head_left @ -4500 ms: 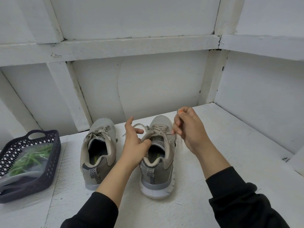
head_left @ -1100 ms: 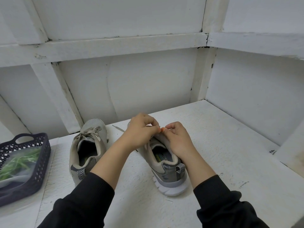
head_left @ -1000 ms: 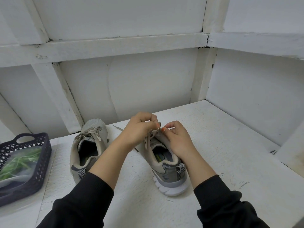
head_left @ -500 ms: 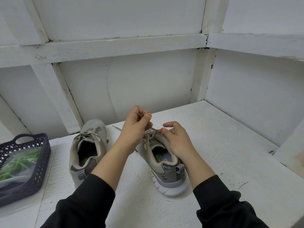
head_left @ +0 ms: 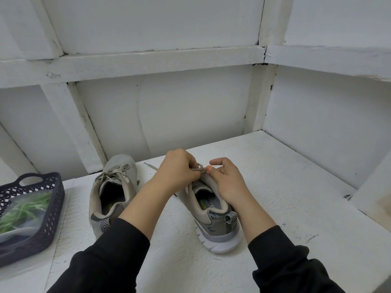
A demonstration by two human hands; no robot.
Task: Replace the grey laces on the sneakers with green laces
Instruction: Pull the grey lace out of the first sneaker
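White-painted boards make up the table (head_left: 285,197), which is closed in by a back wall (head_left: 190,113) and a right wall (head_left: 328,123) that meet in the far right corner. The widest bare stretch lies right of the shoes, up to that wall. The near edge is hidden under the black sleeves.

At the left edge sits a dark basket (head_left: 55,205), well apart from the hands, and it holds a clear bag of green laces (head_left: 23,210). The left shoe (head_left: 114,187) stands just right of the basket with its toe to the back wall, laced and tied in grey.

The right shoe (head_left: 213,220) stands beside it, heel towards the person and turned a little to the right. The left hand (head_left: 177,168) is curled over the front of this shoe and pinches the grey lace (head_left: 200,169) at the upper eyelets. The right hand (head_left: 227,182) clasps the shoe's upper from the right side, its thumb tip touching the lace and its forefinger lifted. One lace end lies on the table behind the left hand, between the two shoes.
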